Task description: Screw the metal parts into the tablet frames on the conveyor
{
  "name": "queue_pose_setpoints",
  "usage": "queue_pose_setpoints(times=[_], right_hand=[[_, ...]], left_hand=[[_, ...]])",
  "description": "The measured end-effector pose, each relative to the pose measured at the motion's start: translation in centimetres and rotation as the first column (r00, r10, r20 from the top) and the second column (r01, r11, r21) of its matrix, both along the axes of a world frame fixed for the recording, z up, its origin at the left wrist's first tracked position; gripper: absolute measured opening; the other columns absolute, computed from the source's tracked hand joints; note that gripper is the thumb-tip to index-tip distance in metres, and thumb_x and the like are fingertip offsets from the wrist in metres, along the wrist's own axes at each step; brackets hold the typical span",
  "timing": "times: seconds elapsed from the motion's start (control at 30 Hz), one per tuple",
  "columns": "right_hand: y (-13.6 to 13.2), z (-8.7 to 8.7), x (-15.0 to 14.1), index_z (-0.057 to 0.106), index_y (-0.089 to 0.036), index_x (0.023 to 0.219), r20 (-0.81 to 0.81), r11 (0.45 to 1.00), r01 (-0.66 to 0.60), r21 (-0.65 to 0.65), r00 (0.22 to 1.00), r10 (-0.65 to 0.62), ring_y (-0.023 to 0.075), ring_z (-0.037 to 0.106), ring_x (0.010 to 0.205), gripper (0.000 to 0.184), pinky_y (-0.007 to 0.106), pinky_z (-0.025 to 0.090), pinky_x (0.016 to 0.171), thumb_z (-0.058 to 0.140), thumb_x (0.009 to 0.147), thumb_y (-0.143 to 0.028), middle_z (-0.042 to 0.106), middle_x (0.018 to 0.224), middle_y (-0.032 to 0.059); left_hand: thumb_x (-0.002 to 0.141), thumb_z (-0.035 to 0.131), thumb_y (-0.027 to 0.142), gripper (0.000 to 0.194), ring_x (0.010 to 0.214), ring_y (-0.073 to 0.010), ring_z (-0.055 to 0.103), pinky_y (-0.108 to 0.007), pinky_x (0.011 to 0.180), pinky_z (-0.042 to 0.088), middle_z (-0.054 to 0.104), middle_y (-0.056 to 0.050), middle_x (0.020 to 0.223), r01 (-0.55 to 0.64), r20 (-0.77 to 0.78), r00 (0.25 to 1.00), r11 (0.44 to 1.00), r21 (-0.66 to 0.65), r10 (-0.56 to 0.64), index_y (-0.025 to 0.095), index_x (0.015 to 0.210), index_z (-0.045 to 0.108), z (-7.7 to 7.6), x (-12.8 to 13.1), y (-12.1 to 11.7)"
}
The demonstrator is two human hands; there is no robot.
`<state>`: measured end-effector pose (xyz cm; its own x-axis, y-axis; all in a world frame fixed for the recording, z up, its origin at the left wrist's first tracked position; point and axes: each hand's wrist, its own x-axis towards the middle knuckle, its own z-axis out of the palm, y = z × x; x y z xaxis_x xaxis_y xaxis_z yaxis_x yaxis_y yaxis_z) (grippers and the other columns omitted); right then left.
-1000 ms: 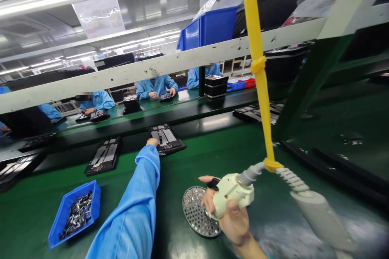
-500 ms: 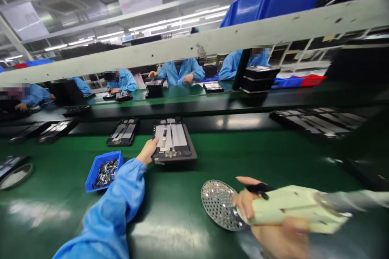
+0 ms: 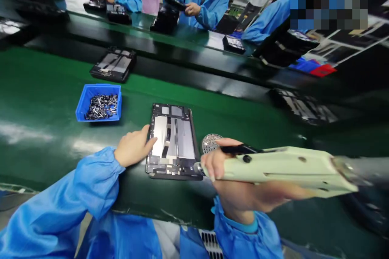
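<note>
An opened tablet lies on the green bench in front of me, its battery panels and circuit boards showing. My left hand grips its left edge, the thumb over the top and the other fingers along the side. In my right hand is a pale green electric screwdriver with a black lever. Its tip points left at the tablet's lower right corner; whether it touches is unclear. Behind that hand, a round perforated screw dish is partly hidden.
A blue bin of small metal parts stands to the left. Another opened tablet lies farther back, and several more lie at the right. Across the line, co-workers in blue handle devices. The bench's front edge runs close to me.
My left hand has brought the tablet nearer to me. My right hand has moved the screwdriver from over the screw dish to the tablet's lower right corner. The view has tilted down.
</note>
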<state>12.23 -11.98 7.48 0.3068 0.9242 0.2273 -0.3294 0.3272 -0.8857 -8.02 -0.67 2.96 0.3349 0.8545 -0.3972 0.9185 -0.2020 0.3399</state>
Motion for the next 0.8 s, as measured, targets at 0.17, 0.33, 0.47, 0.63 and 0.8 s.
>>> queue_pose_setpoints(times=[0.17, 0.33, 0.47, 0.63, 0.8], right_hand=[[1.1, -0.9, -2.5, 0.073, -0.021, 0.098, 0.088, 1.000, 0.014, -0.026, 0.996, -0.011, 0.0154, 0.040, 0.036, 0.080, 0.031, 0.038, 0.046, 0.068, 0.068, -0.095, 0.050, 0.045, -0.0061], [1.5, -1.7, -3.3, 0.072, -0.023, 0.098, 0.134, 0.997, -0.002, -0.071, 0.991, 0.011, 0.0161, 0.041, 0.037, 0.077, 0.032, 0.039, 0.047, 0.067, 0.070, -0.094, 0.049, 0.046, -0.0061], [1.6, -2.1, -3.4, 0.073, -0.023, 0.098, 0.147, 0.996, -0.013, -0.091, 0.989, 0.026, 0.0163, 0.042, 0.038, 0.078, 0.032, 0.040, 0.047, 0.068, 0.069, -0.095, 0.050, 0.047, -0.0055], [1.7, -2.6, -3.5, 0.074, -0.021, 0.096, 0.093, 0.995, -0.026, -0.100, 0.995, 0.035, 0.0147, 0.043, 0.039, 0.077, 0.030, 0.040, 0.049, 0.073, 0.067, -0.092, 0.051, 0.048, -0.0055], [1.8, -2.5, -3.9, 0.066, -0.023, 0.077, 0.162, 0.986, -0.011, -0.167, 0.986, 0.038, 0.0159, 0.042, 0.037, 0.078, 0.031, 0.038, 0.047, 0.071, 0.058, -0.099, 0.048, 0.043, -0.0051]], left_hand=[[0.104, 0.041, 0.037, 0.039, 0.118, -0.0359, 0.069, -0.046, 0.106, 0.051, 0.075, -0.013, 0.118, -0.187, -0.005, 0.978, 0.893, 0.410, 0.207, 0.017, 0.115, 0.073, 2.7, -5.1, 4.5], [0.102, 0.052, 0.038, 0.037, 0.119, -0.0400, 0.066, -0.053, 0.103, 0.050, 0.071, -0.016, 0.116, -0.213, -0.102, 0.958, 0.904, 0.371, 0.268, 0.010, 0.115, 0.072, 1.6, -9.6, 8.4], [0.092, 0.071, 0.045, 0.036, 0.120, -0.0373, 0.065, -0.046, 0.105, 0.049, 0.070, -0.010, 0.111, -0.169, -0.186, 0.959, 0.959, 0.228, 0.213, 0.014, 0.111, 0.075, -0.6, -9.9, 9.7], [0.095, 0.067, 0.041, 0.036, 0.122, -0.0368, 0.064, -0.048, 0.104, 0.047, 0.066, -0.009, 0.113, -0.145, -0.158, 0.968, 0.946, 0.289, 0.197, 0.012, 0.115, 0.073, -1.1, -9.6, 10.0], [0.091, 0.072, 0.045, 0.045, 0.128, -0.0420, 0.059, -0.051, 0.106, 0.046, 0.065, -0.010, 0.123, -0.182, -0.169, 0.960, 0.956, 0.230, 0.224, 0.012, 0.120, 0.071, -0.6, -9.4, 10.5]])
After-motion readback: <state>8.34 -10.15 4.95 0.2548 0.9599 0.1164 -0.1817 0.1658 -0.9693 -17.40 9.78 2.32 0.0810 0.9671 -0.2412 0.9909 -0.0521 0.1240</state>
